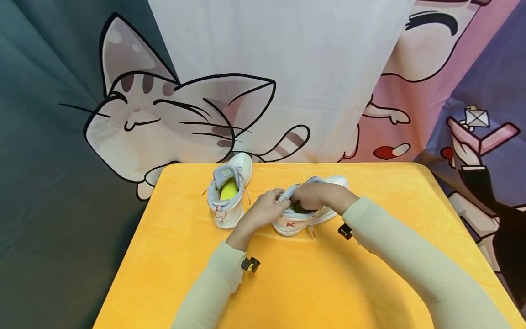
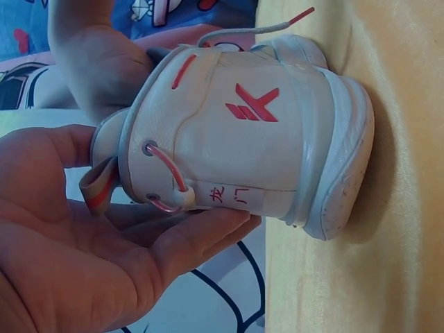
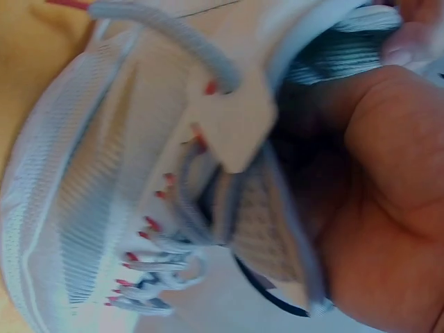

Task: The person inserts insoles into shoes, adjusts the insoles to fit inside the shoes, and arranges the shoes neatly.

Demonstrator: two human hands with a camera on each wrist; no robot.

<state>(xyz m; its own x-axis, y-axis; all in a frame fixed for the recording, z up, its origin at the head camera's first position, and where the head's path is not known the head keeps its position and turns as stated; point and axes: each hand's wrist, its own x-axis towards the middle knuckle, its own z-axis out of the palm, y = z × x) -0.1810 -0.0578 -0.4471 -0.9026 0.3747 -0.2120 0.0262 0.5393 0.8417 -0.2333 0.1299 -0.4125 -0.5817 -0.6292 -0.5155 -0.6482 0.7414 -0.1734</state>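
Note:
A white sneaker [image 1: 288, 225] with a red logo and pale laces stands at the table's middle. My left hand [image 1: 265, 211] grips its heel collar; in the left wrist view the thumb lies at the rim and the fingers along the heel side. Through the opening reaches my right hand [image 1: 318, 195], its fingers hidden inside the shoe. Close up in the right wrist view, that hand [image 3: 395, 201] sits beside the tongue [image 3: 267, 236], and the interior is dark. Whether it holds anything inside does not show.
To the left stands a second white sneaker [image 1: 230, 216] with a bright yellow-green insole [image 1: 228, 188] in it. Both shoes are on a yellow-covered table [image 1: 279, 283]. Behind its far edge hangs a cartoon-printed cloth [image 1: 328, 91].

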